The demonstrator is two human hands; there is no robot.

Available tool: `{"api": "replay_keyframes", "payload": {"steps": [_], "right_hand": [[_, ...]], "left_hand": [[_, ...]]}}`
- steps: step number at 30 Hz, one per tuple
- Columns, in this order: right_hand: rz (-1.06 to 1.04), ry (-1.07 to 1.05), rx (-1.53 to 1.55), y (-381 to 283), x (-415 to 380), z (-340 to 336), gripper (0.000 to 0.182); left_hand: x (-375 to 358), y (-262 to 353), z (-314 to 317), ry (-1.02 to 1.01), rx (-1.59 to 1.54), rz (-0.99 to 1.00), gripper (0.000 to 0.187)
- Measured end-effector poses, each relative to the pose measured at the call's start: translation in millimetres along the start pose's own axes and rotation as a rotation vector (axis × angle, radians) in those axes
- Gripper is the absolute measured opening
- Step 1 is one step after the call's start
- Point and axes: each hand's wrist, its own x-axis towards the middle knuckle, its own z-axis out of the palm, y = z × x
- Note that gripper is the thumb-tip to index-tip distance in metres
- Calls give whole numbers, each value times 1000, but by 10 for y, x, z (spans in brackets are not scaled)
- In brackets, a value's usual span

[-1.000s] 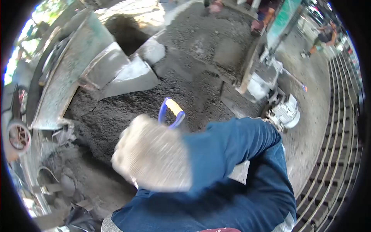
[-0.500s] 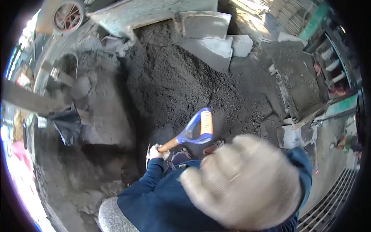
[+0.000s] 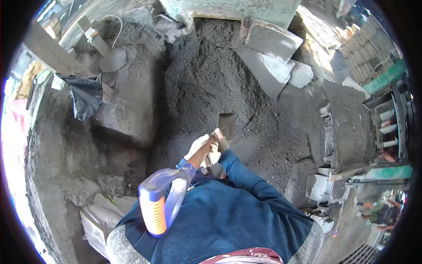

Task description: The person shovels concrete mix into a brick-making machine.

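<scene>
A shovel (image 3: pixel 200 157) with a wooden shaft runs diagonally in front of my body. Its blue and orange D-shaped handle (image 3: pixel 154 210) is close to my chest, and the flat metal blade (image 3: pixel 227 125) meets the foot of a dark, grainy heap (image 3: pixel 206 83). My left hand (image 3: pixel 197 147), in a pale work glove, closes around the shaft. Just beyond it, my right hand (image 3: pixel 222 141), also gloved, grips the shaft lower down, nearer the blade. Neither hand is on the D-shaped handle. My feet are mostly hidden behind my hands and clothing.
A raised block (image 3: pixel 127 105) with a black plastic bag (image 3: pixel 83 97) stands left. Metal sheets (image 3: pixel 274 42) lean by the heap's far right side, below a green-painted panel (image 3: pixel 237 9). Rough slabs (image 3: pixel 351 132) and racks lie right. Another person (image 3: pixel 384 213) is at far right.
My right hand has come down from close to the camera onto the shaft. The D-shaped handle has swung toward my chest, and the blade now shows at the heap. The view has shifted.
</scene>
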Motion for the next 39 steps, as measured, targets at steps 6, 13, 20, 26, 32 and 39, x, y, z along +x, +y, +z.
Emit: {"api": "replay_keyframes", "payload": {"steps": [6,13,20,26,32,39], "right_hand": [[-352,252,81,-703,761,-280,9],[-498,673,-224,-1483,1194,586,14],[-408,355,-47,-1149,2304,1028,14],[217,654,-210,1554,3520,-304,15],[675,421,-316,2671,2675,161,5],[197,347,-550,-979,5460,393,9]], "left_hand": [[-1628,329,425,278,330,812,43],[-2665,800,464,628,409,959,40],[-2432,382,-1284,498,-285,775,43],[-2507,-1061,-1956,1187,-696,551,55],[-2289,-472,-1412,1597,-763,582,52],[-385,1046,-1639,1400,-572,932,55]]}}
